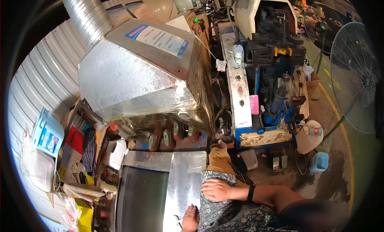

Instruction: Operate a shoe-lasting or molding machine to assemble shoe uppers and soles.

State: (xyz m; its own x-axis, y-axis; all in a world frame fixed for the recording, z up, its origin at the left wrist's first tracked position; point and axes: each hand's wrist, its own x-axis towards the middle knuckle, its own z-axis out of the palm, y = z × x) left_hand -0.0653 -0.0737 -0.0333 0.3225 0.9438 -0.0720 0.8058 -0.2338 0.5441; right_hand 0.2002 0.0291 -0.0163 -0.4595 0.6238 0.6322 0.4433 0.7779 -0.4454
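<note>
My left hand [191, 219] rests with its fingers laid out on a shiny metal plate [185, 180], close to a small black curved thing [178, 221]. Nothing shows in its grasp. My right hand [216, 190] lies flat over the floral cloth [209, 208] on my leg, a black band [251, 193] round the wrist. Left of the plate runs a dark belt [142, 196]. Beyond it, under a big metal hood [132, 80], several brown shoe-like pieces [168, 139] with greenish ends stand in a row.
At the right stands a blue and black machine [276, 80] with a button panel [240, 90] and foot pedals [280, 163]. Further right are a large fan [356, 78], a sack [310, 137] and a blue bin [319, 162]. A blue bucket [48, 132] and a white container [117, 154] are at the left.
</note>
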